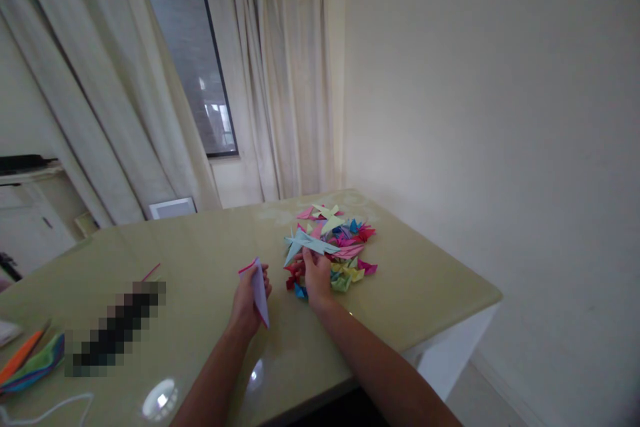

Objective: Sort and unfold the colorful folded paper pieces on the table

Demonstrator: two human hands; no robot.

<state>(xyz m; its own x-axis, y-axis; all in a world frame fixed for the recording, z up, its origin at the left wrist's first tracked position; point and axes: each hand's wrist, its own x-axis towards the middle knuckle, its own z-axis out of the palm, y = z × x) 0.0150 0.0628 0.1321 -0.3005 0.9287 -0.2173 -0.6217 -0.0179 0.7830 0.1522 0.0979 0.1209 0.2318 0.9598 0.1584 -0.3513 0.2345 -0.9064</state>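
My left hand (pixel 246 300) is closed on a folded piece of paper (pixel 259 291), lilac with a pink edge, held upright above the table (pixel 200 260). My right hand (pixel 314 275) reaches into a pile of folded origami pieces (pixel 345 247) in pink, blue, yellow and green near the table's far right corner. Its fingers pinch a light blue folded piece (pixel 307 243) at the pile's near left edge. The two hands are about a hand's width apart.
Coloured paper sheets (pixel 30 363) lie at the table's left edge next to a blurred patch. A thin pink strip (pixel 150 272) lies mid-table. A white cord (pixel 50 408) runs along the near left. Curtains, a window and a white wall surround the table.
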